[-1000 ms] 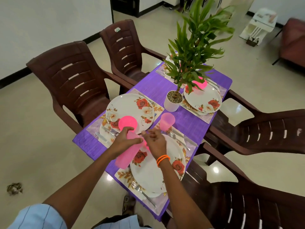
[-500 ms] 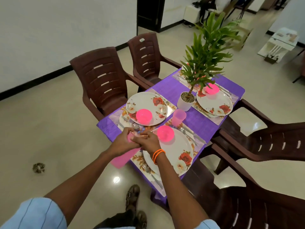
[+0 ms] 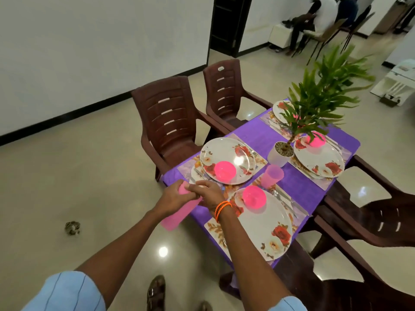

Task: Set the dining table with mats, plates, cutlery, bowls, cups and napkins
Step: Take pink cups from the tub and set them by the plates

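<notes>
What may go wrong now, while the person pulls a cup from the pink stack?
1. The left hand holds the pink cup stack past the table edge; if the right hand tugs hard, cups may fall to the floor.
2. The hands work close to the pink bowl and could knock it.

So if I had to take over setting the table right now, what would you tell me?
Left hand grips a stack of pink cups, held over the table's near corner. Right hand has its fingers on the stack's top end, apparently pulling one cup free.

Done: mats, flowered plates and cutlery are laid. One pink cup stands by the potted plant. Pink bowls sit on three plates: near, left, far right.

Left: the other places' cups and the napkins, none visible. The far left plate is partly hidden by leaves, so check its bowl.
</notes>
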